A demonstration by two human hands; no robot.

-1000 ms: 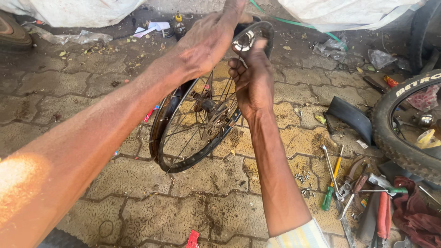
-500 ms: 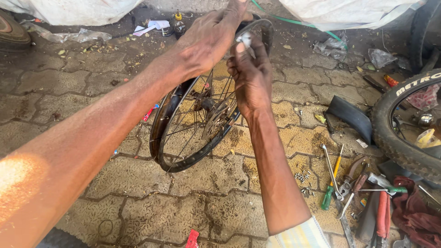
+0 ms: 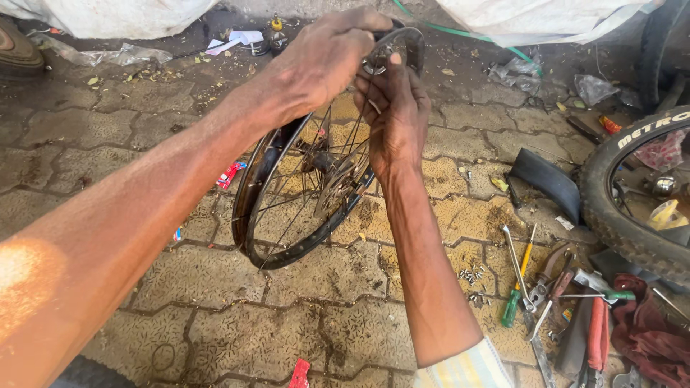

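Your left hand point(image 3: 323, 61) is wrapped over the far top of the bare bike wheel point(image 3: 287, 208), fingers shut on its black rim. Your right hand point(image 3: 392, 118) pinches a thin spoke point(image 3: 338, 140) just under that spot. You hold the wheel upright over the brick floor point(image 3: 201, 280). Tools point(image 3: 546, 287) lie near on the right, beside a knobby tire point(image 3: 611, 208).

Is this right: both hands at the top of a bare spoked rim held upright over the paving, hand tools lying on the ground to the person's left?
Not quite. The head view shows the hand tools on the ground to the person's right, not left. The rest stands: left hand and right hand are both at the top of the bare spoked rim, upright over the paving.
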